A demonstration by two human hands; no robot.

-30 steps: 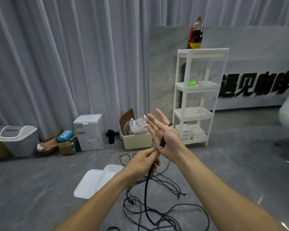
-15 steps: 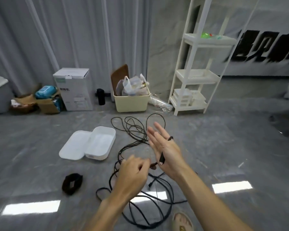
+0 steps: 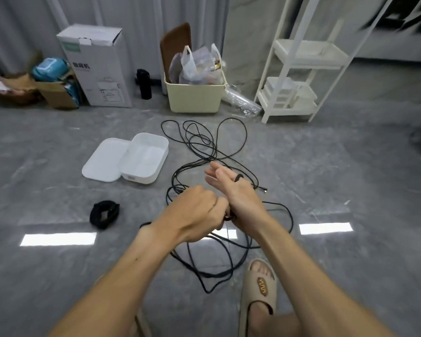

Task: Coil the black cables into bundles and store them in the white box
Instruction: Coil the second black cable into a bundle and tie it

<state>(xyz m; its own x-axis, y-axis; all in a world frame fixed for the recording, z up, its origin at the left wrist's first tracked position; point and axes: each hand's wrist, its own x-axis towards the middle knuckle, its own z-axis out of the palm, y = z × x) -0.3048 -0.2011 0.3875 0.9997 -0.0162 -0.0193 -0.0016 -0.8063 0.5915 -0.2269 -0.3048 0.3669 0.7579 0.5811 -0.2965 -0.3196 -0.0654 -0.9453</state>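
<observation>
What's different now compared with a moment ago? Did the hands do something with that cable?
The left hand has swung in against the right hand's wrist, fingers curled on the black cable, carrying it round that flat, outstretched hand. The view has also tipped down towards the floor. The white box stays open with nothing visible inside, and the coiled bundle lies where it was.

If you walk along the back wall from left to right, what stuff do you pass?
Open brown cardboard box → tall white carton → black bottle → cream bin with plastic bags → white shelf rack.
</observation>
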